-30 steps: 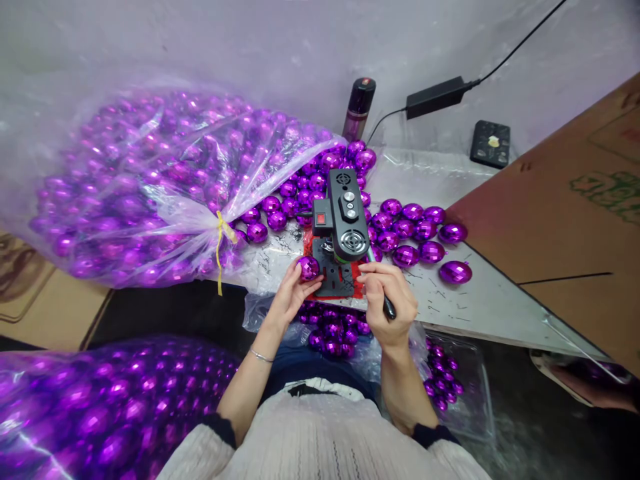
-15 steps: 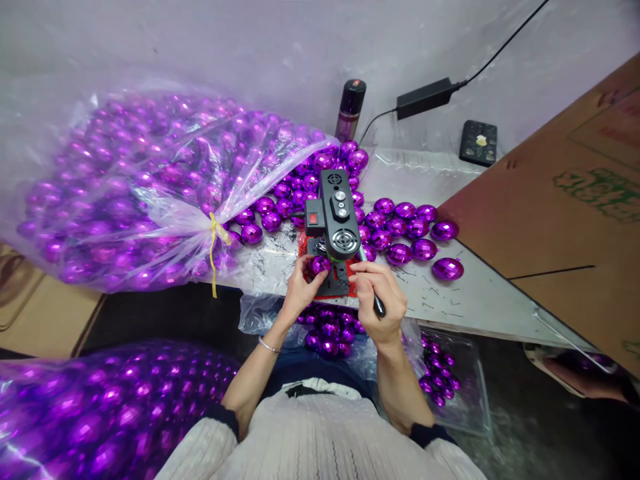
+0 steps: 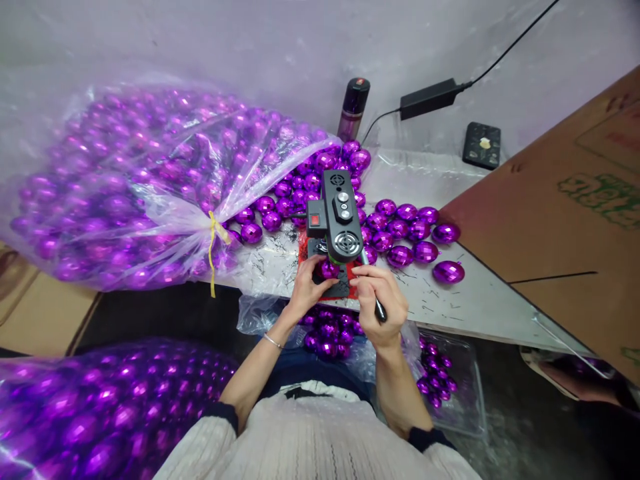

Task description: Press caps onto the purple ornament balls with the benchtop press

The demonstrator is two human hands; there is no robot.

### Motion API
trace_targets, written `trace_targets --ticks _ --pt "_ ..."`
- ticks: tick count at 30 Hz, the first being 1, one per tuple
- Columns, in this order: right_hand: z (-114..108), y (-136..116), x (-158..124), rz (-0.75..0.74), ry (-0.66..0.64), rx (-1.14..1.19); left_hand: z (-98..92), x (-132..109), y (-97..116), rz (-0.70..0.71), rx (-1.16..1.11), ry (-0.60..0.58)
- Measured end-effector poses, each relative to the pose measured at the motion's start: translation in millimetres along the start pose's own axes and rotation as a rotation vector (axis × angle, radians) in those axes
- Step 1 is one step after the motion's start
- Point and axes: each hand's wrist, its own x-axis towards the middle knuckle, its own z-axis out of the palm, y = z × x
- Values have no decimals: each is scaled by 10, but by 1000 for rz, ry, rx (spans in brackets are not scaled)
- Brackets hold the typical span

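Observation:
A small black bench machine (image 3: pixel 342 208) with a red switch stands on the table over a red base. My left hand (image 3: pixel 305 288) pinches a shiny purple faceted ball (image 3: pixel 329 269) directly beneath the machine's head. The fingers partly cover the ball, and whether it touches the head I cannot tell. On the machine's right side, my right hand (image 3: pixel 383 297) is wrapped round a lever, whose black grip (image 3: pixel 381 312) pokes out below the fingers. Loose purple balls (image 3: pixel 401 256) lie close behind and to the right of the machine.
A tied clear bag (image 3: pixel 150 180) full of purple balls fills the left of the table. Behind stand a dark spray can (image 3: pixel 354 107) and a black power adapter (image 3: pixel 429 99). A cardboard box (image 3: pixel 550 220) blocks the right. Below sits a clear bin (image 3: pixel 477 400) with more balls.
My left hand has moved the ball slightly right, from the left of the machine's head to under it. My right hand keeps its grip on the lever.

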Motion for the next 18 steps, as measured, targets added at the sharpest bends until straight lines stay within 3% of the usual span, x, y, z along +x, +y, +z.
trace_targets --ticks 12,18 --pt "101 104 -172 5 101 28 37 -24 -173 26 -50 -31" --pt "268 309 -320 -127 182 -10 48 -29 -201 44 -34 -33"
